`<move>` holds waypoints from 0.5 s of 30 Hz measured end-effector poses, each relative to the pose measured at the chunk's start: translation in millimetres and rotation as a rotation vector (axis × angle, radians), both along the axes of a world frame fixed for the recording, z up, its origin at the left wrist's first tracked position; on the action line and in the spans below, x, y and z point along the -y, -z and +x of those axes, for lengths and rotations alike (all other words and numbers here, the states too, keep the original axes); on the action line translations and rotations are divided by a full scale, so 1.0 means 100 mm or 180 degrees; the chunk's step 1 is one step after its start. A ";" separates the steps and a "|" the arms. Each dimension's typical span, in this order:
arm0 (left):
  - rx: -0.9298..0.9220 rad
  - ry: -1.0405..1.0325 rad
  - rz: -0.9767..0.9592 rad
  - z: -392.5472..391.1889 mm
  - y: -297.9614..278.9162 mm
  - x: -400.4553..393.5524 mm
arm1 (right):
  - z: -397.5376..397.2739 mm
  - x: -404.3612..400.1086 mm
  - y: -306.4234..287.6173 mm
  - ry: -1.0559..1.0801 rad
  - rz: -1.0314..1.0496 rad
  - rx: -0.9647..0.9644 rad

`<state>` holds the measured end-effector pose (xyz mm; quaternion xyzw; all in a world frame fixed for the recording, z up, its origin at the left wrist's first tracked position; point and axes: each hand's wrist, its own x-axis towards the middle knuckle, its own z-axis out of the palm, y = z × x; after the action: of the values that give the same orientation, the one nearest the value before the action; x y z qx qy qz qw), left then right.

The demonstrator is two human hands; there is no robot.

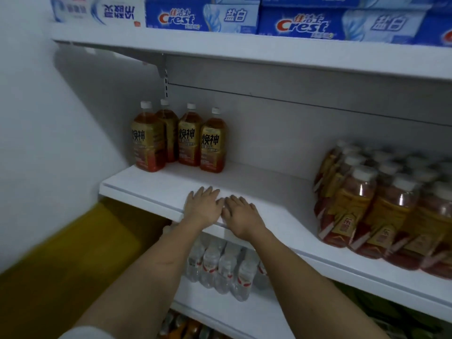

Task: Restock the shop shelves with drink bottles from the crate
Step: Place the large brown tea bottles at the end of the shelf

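Hands: left hand [202, 206] and right hand [241, 214] lie flat, side by side, on the near edge of the middle shelf [256, 189].
Far left: four amber drink bottles [178, 138] standing upright.
Right: wrapped bottle packs [381, 206].
Above: toothpaste boxes [244, 18].
Below: water bottles [220, 267].

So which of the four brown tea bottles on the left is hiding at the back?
The second brown tea bottle from the left. It stands behind the others, partly hidden by the leftmost one.
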<state>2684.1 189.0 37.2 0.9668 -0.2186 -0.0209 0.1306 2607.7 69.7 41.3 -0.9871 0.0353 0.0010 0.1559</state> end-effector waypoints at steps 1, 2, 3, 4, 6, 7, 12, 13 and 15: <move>-0.0016 -0.0052 0.0101 -0.12 0.01 -0.01 | -0.12 0.01 0.00 -0.0006 -0.0015 -0.0014; -0.0012 -0.0093 0.0139 -0.26 0.03 -0.03 | -0.27 0.01 -0.01 -0.0019 -0.0051 -0.0034; 0.0013 -0.0128 0.0131 -0.44 0.05 -0.05 | -0.44 0.03 -0.01 -0.0042 -0.0113 -0.0049; 0.0041 -0.0157 0.0076 -0.61 0.08 -0.07 | -0.62 0.05 -0.01 -0.0079 -0.0194 -0.0025; 0.0079 -0.0237 -0.0080 -1.00 0.14 -0.09 | -0.98 0.09 0.03 -0.0137 -0.0310 0.0132; 0.0062 -0.0297 -0.0151 -1.18 0.18 -0.10 | -1.15 0.11 0.05 -0.0159 -0.0293 0.0241; -0.0268 -0.0254 0.0162 -2.11 0.57 -0.12 | -1.99 0.14 0.34 -0.0084 0.0288 0.0207; -0.0360 -0.0248 0.0186 -2.28 0.65 -0.13 | -2.15 0.14 0.43 -0.0027 0.0354 0.0073; -0.0540 -0.0265 0.0204 -2.59 0.76 -0.13 | -2.46 0.15 0.61 0.0069 0.0351 -0.0247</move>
<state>2425.5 201.9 -39.0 0.9735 -0.1655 -0.1042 0.1184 2362.1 54.8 -20.0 -0.9758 0.0520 0.0396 0.2085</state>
